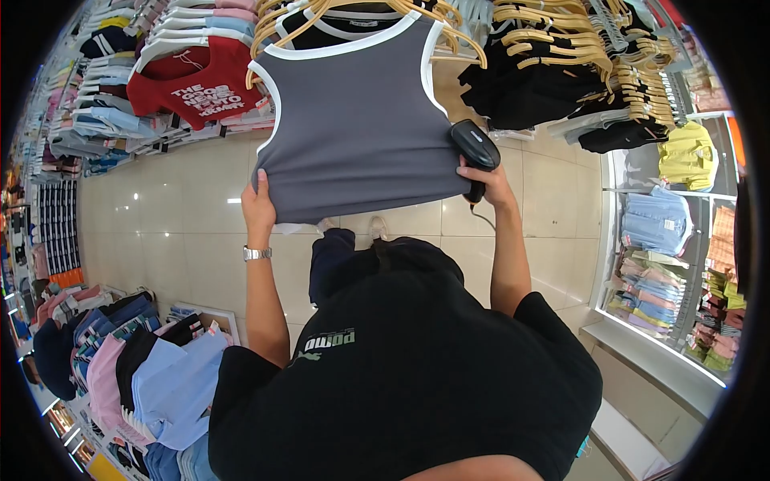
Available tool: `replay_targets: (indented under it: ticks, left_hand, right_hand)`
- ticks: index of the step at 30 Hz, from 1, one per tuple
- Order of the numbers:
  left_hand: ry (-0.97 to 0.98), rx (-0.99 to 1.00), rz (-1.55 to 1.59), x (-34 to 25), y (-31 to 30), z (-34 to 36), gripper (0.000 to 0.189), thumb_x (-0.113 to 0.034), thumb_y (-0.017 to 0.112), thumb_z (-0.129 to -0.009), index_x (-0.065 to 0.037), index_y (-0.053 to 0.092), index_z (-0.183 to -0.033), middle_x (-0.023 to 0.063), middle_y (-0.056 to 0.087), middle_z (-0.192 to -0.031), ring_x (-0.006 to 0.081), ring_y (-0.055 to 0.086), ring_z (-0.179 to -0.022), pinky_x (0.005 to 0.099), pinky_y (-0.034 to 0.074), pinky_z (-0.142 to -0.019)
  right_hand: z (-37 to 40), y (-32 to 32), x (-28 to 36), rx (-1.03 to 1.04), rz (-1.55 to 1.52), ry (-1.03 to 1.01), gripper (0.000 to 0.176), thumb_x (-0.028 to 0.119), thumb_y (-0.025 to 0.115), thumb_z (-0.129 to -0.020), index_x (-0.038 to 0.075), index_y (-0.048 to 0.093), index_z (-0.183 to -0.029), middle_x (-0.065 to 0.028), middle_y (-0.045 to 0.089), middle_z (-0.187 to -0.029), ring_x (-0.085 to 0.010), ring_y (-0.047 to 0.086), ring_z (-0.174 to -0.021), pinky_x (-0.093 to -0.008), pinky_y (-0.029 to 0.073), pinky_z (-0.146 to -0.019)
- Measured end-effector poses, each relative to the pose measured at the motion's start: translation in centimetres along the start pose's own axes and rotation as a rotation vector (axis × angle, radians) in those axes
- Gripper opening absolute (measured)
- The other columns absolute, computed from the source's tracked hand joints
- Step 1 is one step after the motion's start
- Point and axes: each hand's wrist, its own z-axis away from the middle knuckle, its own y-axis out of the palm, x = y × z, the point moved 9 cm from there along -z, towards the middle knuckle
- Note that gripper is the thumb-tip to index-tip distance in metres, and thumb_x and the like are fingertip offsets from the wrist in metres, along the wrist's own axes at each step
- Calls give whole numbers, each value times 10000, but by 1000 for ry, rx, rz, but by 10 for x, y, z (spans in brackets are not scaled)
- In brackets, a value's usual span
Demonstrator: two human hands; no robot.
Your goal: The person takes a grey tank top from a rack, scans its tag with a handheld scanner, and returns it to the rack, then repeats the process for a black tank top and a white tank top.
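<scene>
Centrally, toward the top of the frame, a grey tank top point(361, 128) with white trim hangs from a hanger point(255, 66), stretched out above the floor. The left hand point(259, 205) pinches its lower left edge. The right hand point(496, 186) grips a black scanner point(475, 146) at the garment's right edge; whether those fingers also clasp cloth, I cannot tell. Below spreads a glossy floor point(160, 208) of pale tiles, reflecting small lights. Around it, a red shirt point(196, 84) hangs upper left, black clothes point(521, 84) upper right, lit shelves point(611, 240) line the right, and folded-over garments point(172, 385) crowd the lower left.
</scene>
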Motion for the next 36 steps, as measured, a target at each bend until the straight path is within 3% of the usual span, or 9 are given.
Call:
replay_targets:
  ticks: [3, 6, 9, 17, 24, 25, 28, 34, 36]
  left_hand:
    - [10, 9, -31, 8, -10, -19, 598, -464, 492, -1048, 103, 662, -1133, 177, 728, -999, 207, 656, -881, 334, 500, -839]
    - [-124, 71, -15, 18, 4, -25, 608, -461, 503, -1046, 124, 661, -1094, 178, 727, -996, 185, 653, -876, 316, 501, -820]
    - [-234, 223, 255, 23, 34, -15, 584, -439, 539, -1037, 130, 645, -1113, 173, 717, -1049, 173, 655, -924, 300, 504, -849]
    - [-502, 616, 583, 27, 97, 50, 534, -302, 623, -1007, 133, 537, -1304, 168, 618, -1309, 222, 614, -1166, 333, 471, -1020]
    - [-512, 838, 534, 52, 114, 83, 412, -230, 691, -964, 67, 626, -1242, 119, 659, -1252, 166, 598, -1152, 310, 436, -1031]
    - [-481, 820, 523, 51, 114, 84, 381, -215, 705, -954, 54, 651, -1217, 93, 678, -1214, 152, 596, -1151, 307, 434, -1030]
    - [-499, 865, 516, 56, 116, 89, 428, -167, 704, -947, 47, 591, -1301, 94, 632, -1307, 169, 563, -1215, 329, 374, -1104]
    - [-325, 747, 489, 38, 92, 84, 585, -86, 732, -894, 9, 480, -1414, 115, 504, -1439, 181, 469, -1319, 347, 350, -1129]
    - [-349, 679, 608, 37, 79, 79, 556, -54, 734, -881, 10, 507, -1385, 113, 548, -1391, 183, 503, -1286, 346, 371, -1113]
  right_hand:
    - [-7, -8, 4, 33, 31, -1, 207, 49, 762, -728, 54, 662, -910, -2, 629, -856, -120, 578, -829, -273, 432, -790]
    - [-10, 1, 0, 33, 17, 1, 215, 52, 768, -730, 52, 664, -918, -6, 633, -866, -121, 585, -840, -271, 434, -796]
    - [-9, 33, -4, 145, -4, 32, 260, 58, 782, -734, 43, 667, -966, -12, 651, -895, -129, 597, -873, -276, 442, -825]
    - [17, 91, -42, 456, -181, 216, 437, 7, 772, -731, 47, 647, -1147, -47, 686, -1033, -158, 610, -976, -317, 469, -894]
    - [37, 99, -62, 516, -211, 242, 509, -1, 778, -715, 68, 632, -1198, -47, 683, -1039, -174, 604, -1023, -330, 452, -929]
    - [39, 99, -59, 502, -214, 236, 509, -3, 776, -717, 65, 630, -1200, -47, 683, -1037, -175, 604, -1024, -329, 451, -931]
    - [39, 93, -61, 445, -239, 238, 505, -7, 768, -721, 50, 624, -1202, -52, 682, -1034, -175, 603, -1021, -327, 449, -932]
    - [35, 69, -38, 327, -207, 169, 460, -4, 742, -724, 19, 627, -1168, -56, 676, -1020, -169, 600, -998, -317, 455, -900]
    - [35, 57, -29, 302, -185, 155, 443, -4, 738, -724, 18, 634, -1154, -55, 675, -1015, -169, 599, -993, -315, 457, -894]
